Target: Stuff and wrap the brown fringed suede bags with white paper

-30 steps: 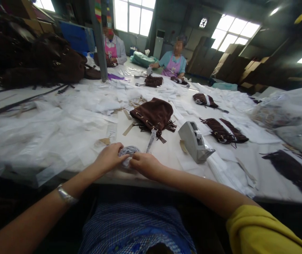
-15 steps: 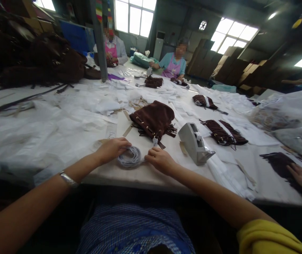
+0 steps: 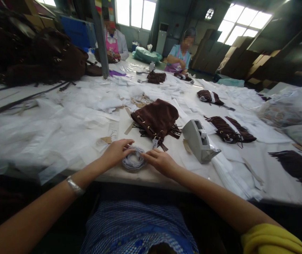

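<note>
A coil of grey cord (image 3: 134, 163) is laid flat on the tabletop (image 3: 137, 139) near its front edge. It is touched by the left hand (image 3: 117, 152) from 9 o'clock and by the right hand (image 3: 161, 161) from 3 o'clock. The fingers of both hands are spread, and nothing is clamped. A brown pouch (image 3: 156, 118) is seen at the coil's 12 o'clock.

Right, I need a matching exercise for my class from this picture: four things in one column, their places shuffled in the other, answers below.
1. grey coil
2. brown fringed bag
3. tape dispenser
4. silver bangle

A. on the left wrist
B. right of the bag
C. touched by left hand and right hand
D. just beyond the coil

Pairs: 1-C, 2-D, 3-B, 4-A
</note>
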A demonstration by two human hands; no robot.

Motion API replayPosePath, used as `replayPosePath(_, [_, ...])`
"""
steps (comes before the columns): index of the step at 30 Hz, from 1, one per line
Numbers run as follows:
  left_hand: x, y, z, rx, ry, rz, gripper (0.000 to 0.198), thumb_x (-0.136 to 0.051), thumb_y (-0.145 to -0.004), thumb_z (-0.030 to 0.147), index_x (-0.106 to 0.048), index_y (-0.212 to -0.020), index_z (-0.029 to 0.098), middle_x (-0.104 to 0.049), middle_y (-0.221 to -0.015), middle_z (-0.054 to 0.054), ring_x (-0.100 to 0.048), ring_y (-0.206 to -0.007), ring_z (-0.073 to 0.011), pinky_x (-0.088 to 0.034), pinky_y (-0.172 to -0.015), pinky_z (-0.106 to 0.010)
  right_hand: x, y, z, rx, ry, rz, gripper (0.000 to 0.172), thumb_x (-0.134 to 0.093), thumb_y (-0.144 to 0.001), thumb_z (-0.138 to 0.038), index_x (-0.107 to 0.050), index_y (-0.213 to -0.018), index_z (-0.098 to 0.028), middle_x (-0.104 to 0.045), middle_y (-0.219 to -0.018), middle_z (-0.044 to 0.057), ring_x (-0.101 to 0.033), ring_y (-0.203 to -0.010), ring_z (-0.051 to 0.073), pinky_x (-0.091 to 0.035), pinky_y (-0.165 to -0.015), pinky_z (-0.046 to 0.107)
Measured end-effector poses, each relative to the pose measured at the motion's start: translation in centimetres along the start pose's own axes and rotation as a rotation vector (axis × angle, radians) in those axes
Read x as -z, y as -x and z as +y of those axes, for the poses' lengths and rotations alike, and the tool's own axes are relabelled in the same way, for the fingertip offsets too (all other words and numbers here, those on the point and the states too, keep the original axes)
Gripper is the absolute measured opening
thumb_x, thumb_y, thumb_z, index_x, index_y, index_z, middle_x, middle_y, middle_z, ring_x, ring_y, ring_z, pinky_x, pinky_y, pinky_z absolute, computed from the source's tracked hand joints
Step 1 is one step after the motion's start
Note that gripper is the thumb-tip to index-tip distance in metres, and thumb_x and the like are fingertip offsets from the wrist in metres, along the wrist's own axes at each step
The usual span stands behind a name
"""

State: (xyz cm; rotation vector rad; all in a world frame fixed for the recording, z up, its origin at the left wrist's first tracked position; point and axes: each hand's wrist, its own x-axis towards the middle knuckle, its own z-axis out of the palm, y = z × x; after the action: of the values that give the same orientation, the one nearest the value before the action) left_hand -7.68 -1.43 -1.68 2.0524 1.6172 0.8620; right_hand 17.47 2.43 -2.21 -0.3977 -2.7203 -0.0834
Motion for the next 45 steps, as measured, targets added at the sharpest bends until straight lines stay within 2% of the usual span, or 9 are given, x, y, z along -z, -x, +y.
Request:
replayPosePath(4, [-0.9, 2.9, 0.7, 0.034, -0.175, 0.191, 0.029, -0.056, -0.093, 0.041, -0.074, -0.102, 0.021, -0.070, -0.103, -0.008, -0.066, -0.094, -0.0229, -0.052, -0.085, -0.034, 0.0, -0.2, 0.3, -0.007, 0.009, -0.099, 0.042, -0.047, -0.099, -0.015, -0.052, -0.140, -0.023, -0.065, -0.099, 0.006, -0.055, -0.085, 0.017, -0.047, -0.074, 0.027])
replayPosePath(10, [-0.2, 4.4, 2.6, -0.130, -0.294, 0.228, 0.034, -0.051, -0.097, 0.035, -0.064, -0.125, 0.019, -0.069, -0.117, -0.011, -0.063, -0.109, -0.0245, -0.048, -0.095, -0.036, 0.3, -1.3, 0.9, 0.046, 0.017, -0.206, 0.031, -0.048, -0.100, -0.019, -0.063, -0.126, -0.024, -0.063, -0.100, 0.006, -0.052, -0.089, 0.018, -0.041, -0.071, 0.027])
replayPosePath(14, [-0.1, 5.5, 4.5, -0.289, -0.354, 0.078, 0.029, -0.055, -0.096, 0.033, -0.067, -0.117, 0.019, -0.071, -0.114, -0.009, -0.062, -0.109, -0.0245, -0.048, -0.094, -0.036, 0.3, -1.5, 0.8, 0.046, -0.003, -0.188, 0.027, -0.047, -0.100, -0.020, -0.066, -0.119, -0.023, -0.063, -0.098, 0.005, -0.052, -0.090, 0.018, -0.038, -0.069, 0.026])
replayPosePath(19, [-1.4, 5.5, 6.3, -0.150, -0.559, -0.090, 0.025, -0.061, -0.091, 0.029, -0.066, -0.113, 0.017, -0.073, -0.104, -0.011, -0.066, -0.098, -0.0294, -0.047, -0.084, -0.043, 0.9, -2.5, 1.4, 0.108, -0.015, -0.180, 0.024, -0.052, -0.098, -0.021, -0.069, -0.113, -0.027, -0.064, -0.104, 0.003, -0.053, -0.095, 0.018, -0.036, -0.063, 0.025])
replayPosePath(24, [-1.8, 4.9, 6.4, -0.093, -0.530, -0.071, 0.017, -0.057, -0.091, 0.025, -0.070, -0.099, 0.016, -0.073, -0.092, -0.012, -0.067, -0.091, -0.0279, -0.045, -0.086, -0.041, 1.7, -3.3, 1.7, 0.123, -0.018, -0.136, 0.020, -0.055, -0.096, -0.021, -0.072, -0.107, -0.027, -0.066, -0.106, 0.004, -0.057, -0.096, 0.019, -0.044, -0.075, 0.027])
replayPosePath(28, [-0.5, 5.3, 6.1, 0.035, -0.270, 0.025, 0.025, -0.051, -0.094, 0.032, -0.070, -0.105, 0.019, -0.074, -0.100, -0.008, -0.066, -0.092, -0.0241, -0.046, -0.083, -0.033, 2.2, -1.6, -0.4, -0.242, -0.164, 0.278, 0.026, -0.053, -0.097, -0.023, -0.067, -0.120, -0.023, -0.066, -0.120, 0.009, -0.056, -0.114, 0.023, -0.045, -0.097, 0.036])
replayPosePath(30, [0.0, 5.7, 6.7, 0.136, -0.004, 0.053, 0.031, -0.051, -0.093, 0.041, -0.071, -0.101, 0.019, -0.074, -0.094, -0.005, -0.065, -0.089, -0.0225, -0.046, -0.078, -0.030, 2.3, -0.3, -2.3, -0.519, -0.344, 0.452, 0.027, -0.051, -0.098, -0.031, -0.068, -0.117, -0.021, -0.069, -0.112, 0.010, -0.061, -0.107, 0.022, -0.048, -0.092, 0.034])
replayPosePath(36, [-2.0, 7.5, 11.1, 0.305, 0.742, -0.009, 0.038, -0.057, -0.090, 0.048, -0.072, -0.107, 0.017, -0.074, -0.097, -0.005, -0.064, -0.096, -0.0227, -0.047, -0.086, -0.031, 2.3, 1.9, -7.5, -0.882, -1.053, 0.237, 0.050, -0.047, -0.094, -0.059, -0.072, -0.083, -0.017, -0.064, -0.068, 0.001, -0.056, -0.054, 0.012, -0.043, -0.055, 0.024])
replayPosePath(45, [-6.2, 10.2, 13.0, 0.360, 0.758, 0.269, 0.034, -0.066, -0.086, 0.042, -0.072, -0.109, 0.018, -0.074, -0.111, -0.008, -0.064, -0.109, -0.0254, -0.045, -0.098, -0.035, 2.5, 1.7, -11.1, -0.978, -1.478, 0.475, 0.045, -0.061, -0.083, -0.057, -0.051, -0.061, -0.019, -0.040, -0.061, -0.004, -0.037, -0.057, 0.011, -0.033, -0.055, 0.025])
